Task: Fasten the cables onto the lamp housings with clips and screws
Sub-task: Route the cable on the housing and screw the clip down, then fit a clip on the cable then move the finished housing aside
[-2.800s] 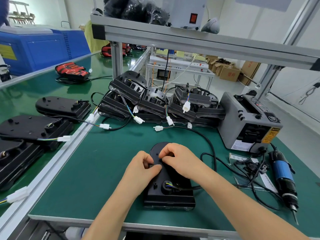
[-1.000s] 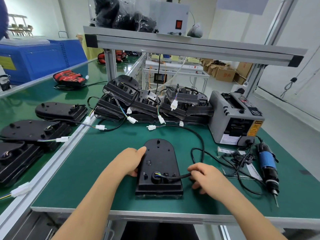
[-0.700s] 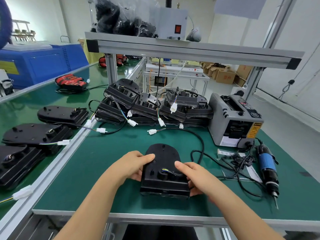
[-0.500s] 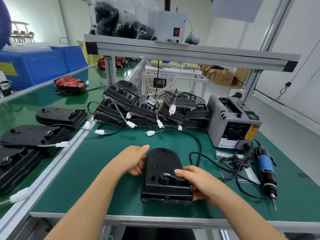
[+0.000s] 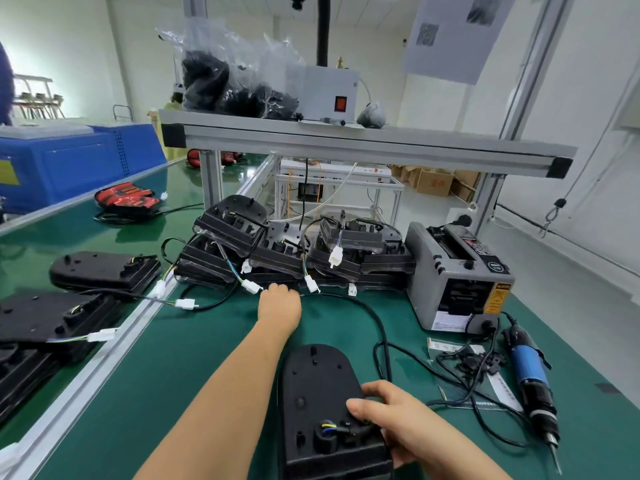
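Observation:
A black lamp housing (image 5: 311, 382) lies back-up on the green mat, close to the front edge. Its black cable (image 5: 379, 327) leaves a grommet with coloured wires near the housing's near end, loops right and runs away to the far side. My right hand (image 5: 391, 420) grips the housing's right side, thumb pressing the cable beside the grommet. My left hand (image 5: 280, 303) is stretched far forward, fingers curled over the cable's far end, which runs straight into it; the connector there is hidden. Small black clips (image 5: 474, 362) lie in a pile to the right.
Several black housings (image 5: 277, 251) with white connectors are stacked along the back. To their right stands a grey tape dispenser (image 5: 457, 275), and a blue electric screwdriver (image 5: 530, 372) lies at the right edge. More housings (image 5: 100, 271) sit on the left conveyor. A metal shelf spans overhead.
My left hand has left the housing and reached forward to the cable's far end. My right hand has stayed at the housing's right side, on the cable near the grommet.

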